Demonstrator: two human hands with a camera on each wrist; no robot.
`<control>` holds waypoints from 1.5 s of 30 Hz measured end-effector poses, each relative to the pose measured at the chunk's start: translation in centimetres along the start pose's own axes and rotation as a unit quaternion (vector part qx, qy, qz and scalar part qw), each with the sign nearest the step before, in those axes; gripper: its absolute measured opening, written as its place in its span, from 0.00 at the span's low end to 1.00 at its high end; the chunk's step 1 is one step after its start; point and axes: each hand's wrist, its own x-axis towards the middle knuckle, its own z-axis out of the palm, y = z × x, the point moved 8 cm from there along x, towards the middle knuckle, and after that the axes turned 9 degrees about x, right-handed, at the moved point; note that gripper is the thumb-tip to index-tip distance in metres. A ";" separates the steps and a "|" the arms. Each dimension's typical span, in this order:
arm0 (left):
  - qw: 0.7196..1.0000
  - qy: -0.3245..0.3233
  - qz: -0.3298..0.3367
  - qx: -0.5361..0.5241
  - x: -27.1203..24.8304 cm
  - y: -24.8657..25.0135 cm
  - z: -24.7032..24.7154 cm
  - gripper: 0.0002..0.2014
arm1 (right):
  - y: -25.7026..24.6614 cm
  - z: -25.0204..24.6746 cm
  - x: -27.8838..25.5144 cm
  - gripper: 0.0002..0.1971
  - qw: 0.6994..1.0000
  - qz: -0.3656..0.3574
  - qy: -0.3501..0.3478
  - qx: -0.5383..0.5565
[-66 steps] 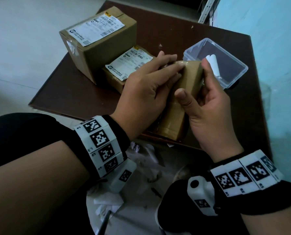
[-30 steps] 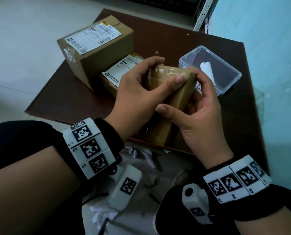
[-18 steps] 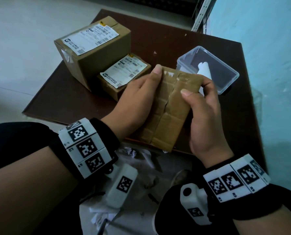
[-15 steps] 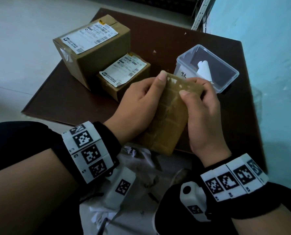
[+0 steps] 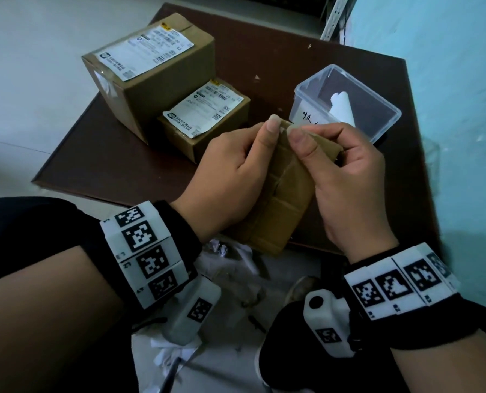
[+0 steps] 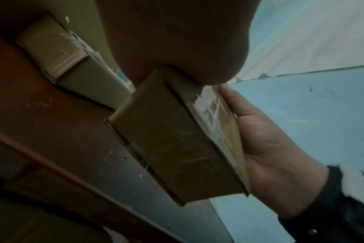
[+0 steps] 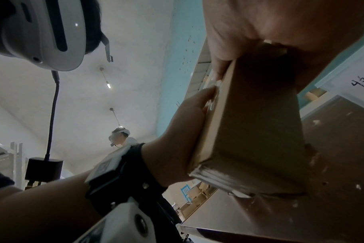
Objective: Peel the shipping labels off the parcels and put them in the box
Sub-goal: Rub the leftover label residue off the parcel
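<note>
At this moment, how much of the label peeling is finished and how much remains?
Done: one rolled white label lies in the clear plastic box. In hand: the left hand and right hand hold a small brown parcel whose facing side shows only tape and white scraps, both thumbs at its top edge. Left: the large parcel and the smaller parcel on the table carry full labels.

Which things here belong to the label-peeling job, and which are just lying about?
Job:
- taped brown cardboard parcel, held by left hand and right hand
- large labelled carton
- small labelled carton
- clear plastic box

Lying about:
- crumpled white paper scraps
</note>
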 end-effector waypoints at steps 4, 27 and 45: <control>0.999 -0.016 -0.041 -0.016 0.1 -0.6 0.1 0.28 | 0.1 0.2 0.1 0.05 0.999 0.008 -0.027 -0.016; 0.997 -0.054 -0.009 0.046 0.1 0.2 0.1 0.25 | 1.6 -0.6 0.7 0.03 0.997 0.065 -0.041 -0.005; 0.991 -0.058 0.030 0.120 -0.3 -0.5 0.1 0.23 | 2.3 -0.2 0.1 0.07 0.996 0.079 -0.042 0.022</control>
